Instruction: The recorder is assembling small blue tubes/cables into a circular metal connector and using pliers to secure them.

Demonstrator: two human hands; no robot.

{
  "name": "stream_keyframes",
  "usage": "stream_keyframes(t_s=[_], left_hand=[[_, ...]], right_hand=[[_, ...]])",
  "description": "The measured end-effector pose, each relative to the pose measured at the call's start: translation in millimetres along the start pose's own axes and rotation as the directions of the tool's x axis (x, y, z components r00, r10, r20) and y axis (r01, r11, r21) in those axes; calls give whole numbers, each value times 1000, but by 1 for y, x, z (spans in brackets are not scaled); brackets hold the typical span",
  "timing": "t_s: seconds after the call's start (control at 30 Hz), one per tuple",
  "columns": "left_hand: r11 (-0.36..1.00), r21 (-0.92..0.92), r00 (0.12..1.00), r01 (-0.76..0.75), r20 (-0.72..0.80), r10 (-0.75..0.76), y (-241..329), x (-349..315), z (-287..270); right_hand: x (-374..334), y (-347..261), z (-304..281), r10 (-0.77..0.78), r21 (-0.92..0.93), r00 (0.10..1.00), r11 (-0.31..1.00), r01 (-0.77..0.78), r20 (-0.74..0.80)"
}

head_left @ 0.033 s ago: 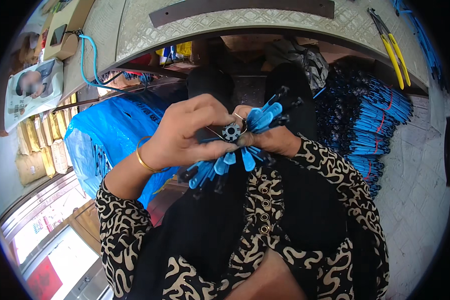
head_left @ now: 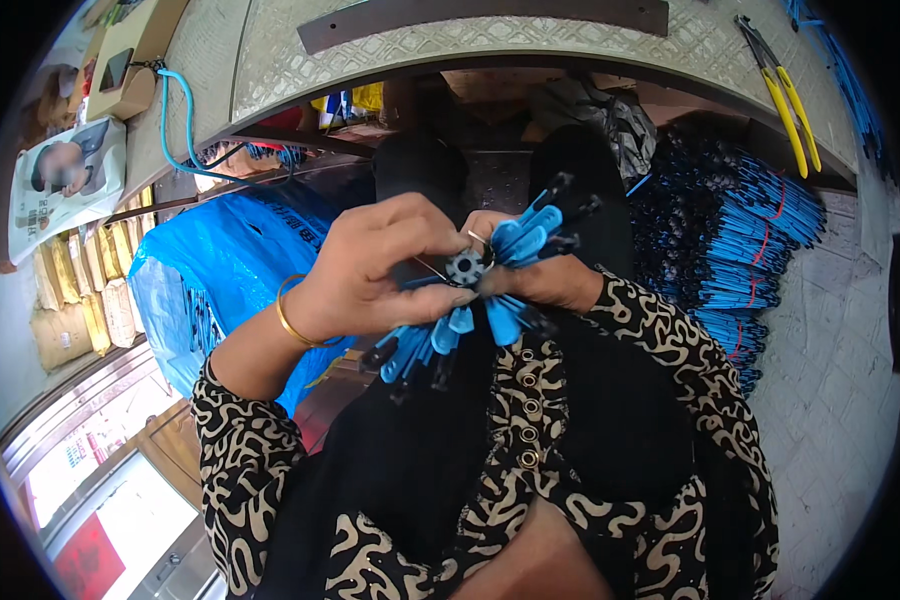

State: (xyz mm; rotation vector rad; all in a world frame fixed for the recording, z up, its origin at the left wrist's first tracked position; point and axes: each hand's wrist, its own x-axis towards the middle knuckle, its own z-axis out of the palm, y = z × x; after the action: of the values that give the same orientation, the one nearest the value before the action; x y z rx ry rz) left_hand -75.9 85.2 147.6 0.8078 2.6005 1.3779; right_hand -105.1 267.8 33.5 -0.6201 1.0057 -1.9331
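In front of my chest, both hands hold a cluster of blue plastic arms (head_left: 520, 240) with black ends, fanning out around a dark, notched round hub (head_left: 465, 266). My left hand (head_left: 385, 265) is closed, its thumb and index finger on either side of the hub. A thin metal wire (head_left: 429, 266) runs by the hub, near those fingers. From the right, my right hand (head_left: 550, 282) closes round the cluster just behind the hub; the blue arms cover some of its fingers. More blue arms hang below my left thumb.
A worktable (head_left: 450, 40) spans the far side, with a dark metal strip (head_left: 490, 18) and yellow-handled pliers (head_left: 790, 110) on it. Bundles of similar blue pieces (head_left: 750, 240) lie at right. A blue plastic bag (head_left: 220, 250) stands at left, near a blue cord (head_left: 175, 130).
The hub and blue arms have shifted and tilted very slightly in my fingers. Both hands keep their hold in nearly the same place.
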Motion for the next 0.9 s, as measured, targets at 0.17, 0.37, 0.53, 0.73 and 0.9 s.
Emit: stream_keyframes(t_s=[0.17, 0.37, 0.53, 0.73, 0.9], left_hand=[[999, 16, 999, 35, -7, -34, 5, -3, 5], [999, 43, 999, -32, -30, 33, 2, 0, 6], [996, 51, 998, -67, 21, 66, 4, 5, 1], [990, 50, 988, -134, 84, 130, 5, 5, -1], [951, 116, 947, -285, 189, 261, 1, 12, -7]], right_hand=[[-6, -6, 1, 43, 151, 999, 988, -39, -25], [-6, -12, -2, 90, 71, 996, 993, -91, 17], [-5, -5, -3, 61, 31, 995, 997, -64, 76], [-7, -9, -1, 65, 0, 993, 998, -66, 102], [-1, -18, -8, 94, -63, 972, 995, -82, 215]])
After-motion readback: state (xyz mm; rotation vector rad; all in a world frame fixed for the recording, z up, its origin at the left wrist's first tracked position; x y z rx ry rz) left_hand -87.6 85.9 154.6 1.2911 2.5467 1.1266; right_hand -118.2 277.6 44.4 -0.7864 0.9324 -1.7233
